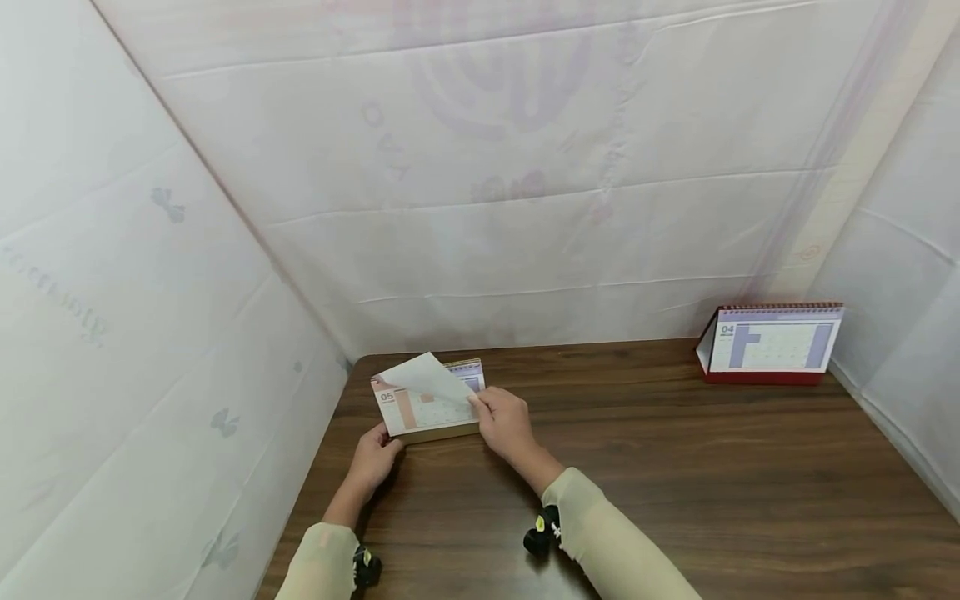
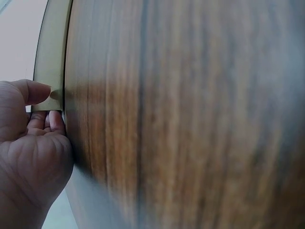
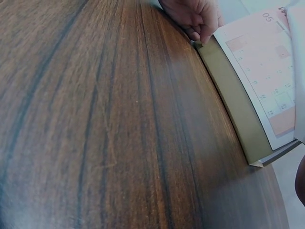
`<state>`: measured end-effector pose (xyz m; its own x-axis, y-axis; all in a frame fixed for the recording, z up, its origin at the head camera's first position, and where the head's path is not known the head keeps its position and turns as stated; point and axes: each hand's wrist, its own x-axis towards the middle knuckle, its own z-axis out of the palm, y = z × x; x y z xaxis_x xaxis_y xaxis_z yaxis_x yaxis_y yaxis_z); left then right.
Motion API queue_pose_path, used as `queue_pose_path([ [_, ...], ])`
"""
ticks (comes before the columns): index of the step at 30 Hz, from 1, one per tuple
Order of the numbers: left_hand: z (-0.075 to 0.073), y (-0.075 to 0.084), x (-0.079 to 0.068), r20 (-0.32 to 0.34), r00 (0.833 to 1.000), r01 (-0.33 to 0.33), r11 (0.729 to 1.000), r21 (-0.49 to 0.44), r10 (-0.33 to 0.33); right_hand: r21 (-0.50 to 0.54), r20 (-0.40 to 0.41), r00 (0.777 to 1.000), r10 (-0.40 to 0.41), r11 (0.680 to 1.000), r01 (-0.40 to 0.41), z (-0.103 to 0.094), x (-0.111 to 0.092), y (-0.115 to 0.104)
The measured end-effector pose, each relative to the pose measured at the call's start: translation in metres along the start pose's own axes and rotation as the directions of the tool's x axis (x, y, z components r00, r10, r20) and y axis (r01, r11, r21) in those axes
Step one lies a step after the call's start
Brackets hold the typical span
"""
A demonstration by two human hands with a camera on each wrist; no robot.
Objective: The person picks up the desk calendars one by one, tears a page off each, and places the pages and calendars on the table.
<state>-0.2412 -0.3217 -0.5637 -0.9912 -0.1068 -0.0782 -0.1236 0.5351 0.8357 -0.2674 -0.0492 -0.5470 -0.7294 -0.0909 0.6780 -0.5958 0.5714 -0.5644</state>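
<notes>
Right hand (image 1: pixel 506 419): thumb and fingers pinch the edge of a peeled calendar page (image 1: pixel 429 372) at the calendar's right side. The page bends diagonally from that pinch, up and to its left, pale back showing. A strip of purple print shows just beyond the pinch, by the binding.

Left hand (image 1: pixel 372 458): grips the lower left corner of the gold-based desk calendar (image 1: pixel 438 433). In the left wrist view, the thumb lies on the front of the gold base, fingers tucked around its end.

The calendar itself: directly between the two grips, on the table, propped at a slant. Long axis runs roughly crosswise from left grip to right, the right end slightly farther from the person. Key relation, as I judge it: the page sits up and left of the right pinch, the binding beyond it along the top edge; the right hand is nearer the page's held edge, the left at the opposite end of the base.

Under the peeled page, between the grips: the orange-printed "05" sheet (image 1: pixel 408 412).

Behind each grip: a cream sleeve and a black wrist device.

Farther out: red-based desk calendar (image 1: pixel 776 342) reading "04", well apart to the right of the right hand and somewhat beyond it, upright on the dark wood-grain table (image 1: pixel 637 467). Pale printed fabric walls (image 1: pixel 570 250) rise past the table's far edge.
</notes>
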Motion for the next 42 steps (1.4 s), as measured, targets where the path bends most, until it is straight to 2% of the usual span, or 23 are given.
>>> queue_pose_path([
  [8, 0.0008, -0.0040, -0.0005, -0.019, 1.000, 0.019, 1.000, 0.008, -0.019, 0.009, -0.022, 1.000, -0.011, 1.000, 0.011, 0.0060, -0.0023, 0.0006],
  [12, 0.0028, -0.0026, 0.0017, -0.005, 1.000, 0.012, 1.000, -0.013, -0.013, 0.018, -0.031, 1.000, 0.001, 1.000, -0.001, 0.0046, -0.0012, 0.0022],
  [21, 0.0030, -0.0012, -0.0007, 0.008, 1.000, 0.008, 1.000, -0.022, -0.008, 0.004, 0.026, 0.998, 0.056, 0.998, -0.056, 0.0008, -0.0013, 0.0016],
  [26, 0.0017, -0.0025, -0.0009, 0.001, 1.000, 0.002, 1.000, -0.031, -0.002, -0.001, 0.030, 0.998, 0.061, 0.998, -0.061, 0.0019, 0.0002, 0.0020],
  [42, 0.0021, -0.0068, 0.0006, 0.000, 1.000, -0.006, 1.000, -0.026, 0.006, 0.026, -0.033, 0.995, 0.090, 0.996, -0.089, 0.0069, -0.0023, 0.0019],
])
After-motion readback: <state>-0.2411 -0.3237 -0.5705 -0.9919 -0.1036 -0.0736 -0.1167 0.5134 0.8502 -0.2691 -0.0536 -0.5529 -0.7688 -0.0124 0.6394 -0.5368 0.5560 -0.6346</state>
